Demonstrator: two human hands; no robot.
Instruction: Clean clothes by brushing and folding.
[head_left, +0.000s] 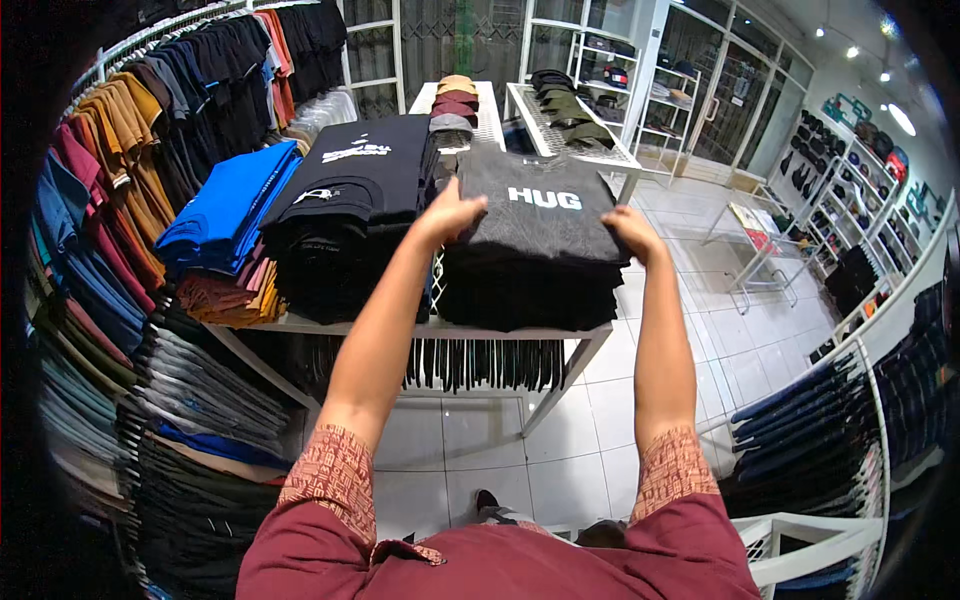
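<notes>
A folded dark grey T-shirt (536, 225) with white printed lettering lies on top of a tall stack of black folded shirts (529, 296). My left hand (452, 212) grips its left edge, the thumb stretched over the cloth. At the opposite edge, my right hand (634, 231) has its fingers curled onto the fabric. The fingers under the cloth are partly hidden on both sides. Close to my left hand stands another stack, topped by a black T-shirt (360, 169) with a white print. Both stacks rest on a white metal table (450, 328).
Bright blue folded shirts (229, 202) lie on rust and yellow garments (225, 292) at the table's left end. Behind are caps (454, 101) on white mesh racks (491, 112). Hanging clothes (112, 150) line the left; a white stool-like frame (817, 540) stands at lower right.
</notes>
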